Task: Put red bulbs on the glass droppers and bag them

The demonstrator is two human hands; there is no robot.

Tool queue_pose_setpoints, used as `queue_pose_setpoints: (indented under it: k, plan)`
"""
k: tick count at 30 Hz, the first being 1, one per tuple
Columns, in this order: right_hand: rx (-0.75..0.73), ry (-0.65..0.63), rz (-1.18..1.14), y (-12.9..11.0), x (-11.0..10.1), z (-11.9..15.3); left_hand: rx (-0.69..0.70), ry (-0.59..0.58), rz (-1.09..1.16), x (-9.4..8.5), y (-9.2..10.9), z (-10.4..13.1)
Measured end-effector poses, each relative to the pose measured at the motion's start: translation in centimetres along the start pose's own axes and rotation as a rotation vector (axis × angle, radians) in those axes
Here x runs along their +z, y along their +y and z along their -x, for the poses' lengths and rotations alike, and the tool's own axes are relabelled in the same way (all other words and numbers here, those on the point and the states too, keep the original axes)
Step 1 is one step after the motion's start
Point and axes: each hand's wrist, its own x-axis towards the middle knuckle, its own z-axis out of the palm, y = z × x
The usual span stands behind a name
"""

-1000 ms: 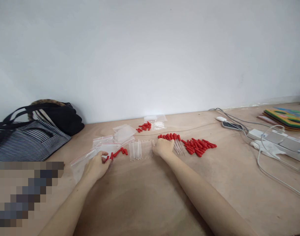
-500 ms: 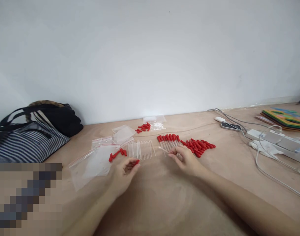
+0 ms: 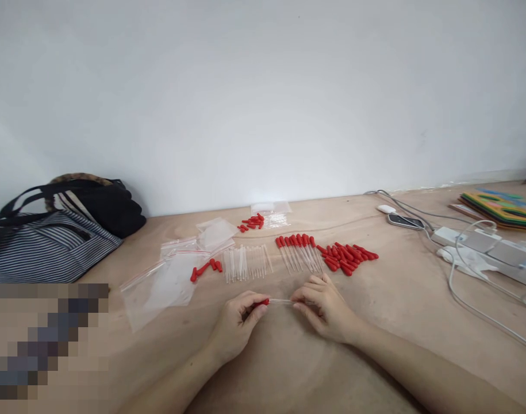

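Between finger and thumb, my left hand [image 3: 242,319] grips a red rubber bulb [image 3: 263,302]. A thin clear tube [image 3: 280,301] is pinched in my right hand [image 3: 321,305], and its left end meets the bulb's mouth. Just beyond the hands lies a row of loose clear tubes [image 3: 246,264]. To its right, several tubes with red bulbs on their tops [image 3: 295,241] lie side by side. A pile of red bulbs [image 3: 346,257] is at their right, and a few more bulbs [image 3: 213,264] lie left of the loose tubes.
Clear zip bags [image 3: 159,293] lie at the left, near a striped bag [image 3: 51,247]. Farther back are small red bulbs [image 3: 253,222] and thin tubes on plastic. Cables, a black device [image 3: 404,221], power strips [image 3: 510,253] and coloured sheets [image 3: 499,208] occupy the right.
Both hands have come nearer to me, and my left hand has also moved right. The held tube, earlier apart from the bulb, now meets it.
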Motion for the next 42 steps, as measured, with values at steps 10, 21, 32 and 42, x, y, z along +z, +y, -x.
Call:
queue_pose_setpoints:
  k: [10,21,32,42]
  plan:
    - [-0.064,0.096,0.016,-0.3,1.2,0.2,-0.098,0.075,0.147,0.6,0.2,0.1]
    - [-0.182,0.124,0.068,-0.8,1.1,0.3,0.002,0.135,0.008,0.6,0.2,0.4]
    - [-0.311,0.142,0.132,-0.9,0.1,-0.2,0.172,0.077,-0.112,0.4,0.8,0.5]
    - [-0.242,0.171,0.088,-1.1,0.8,0.0,0.261,0.097,-0.105,0.5,1.0,0.4]
